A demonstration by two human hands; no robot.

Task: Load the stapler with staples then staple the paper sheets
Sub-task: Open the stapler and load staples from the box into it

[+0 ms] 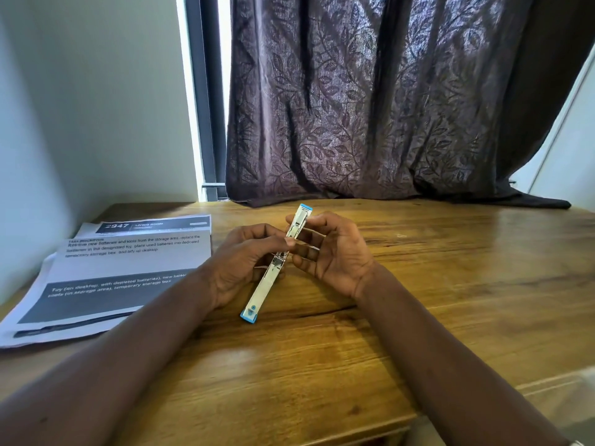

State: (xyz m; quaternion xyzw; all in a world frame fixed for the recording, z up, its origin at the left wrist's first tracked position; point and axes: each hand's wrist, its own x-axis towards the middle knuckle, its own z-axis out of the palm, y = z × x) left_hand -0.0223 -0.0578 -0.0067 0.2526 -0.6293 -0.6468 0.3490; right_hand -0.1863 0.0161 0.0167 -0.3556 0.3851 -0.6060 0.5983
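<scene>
A dark leaf-patterned curtain (386, 107) hangs behind the table (322, 365) and its hem lies bunched along the far edge. To its left is a strip of dark window frame (206, 91), then a pale wall (80, 107) along the table's left side.

The table is brown wood with a clear grain. Its near right corner shows at the bottom of the view.

A loose stack of printed sheets (128, 268) lies flat by the left edge, slightly fanned, with black bands and lines of text on the top page. The left forearm crosses its near right corner.

Both forearms reach in from the near edge and meet over the middle of the table. The left hand (244, 262) curls its fingers round the middle of the stapler (262, 292), thumb on top near the hinge. The right hand (335, 255) holds the far half, fingers bent behind it and palm turned inward.

The stapler is swung fully open into one long strip, white and metal with blue tips. It runs aslant between the hands, far end raised toward the curtain, near end down close to the tabletop. Whether that end touches the wood cannot be told. It sits just right of the sheets, apart from them.
</scene>
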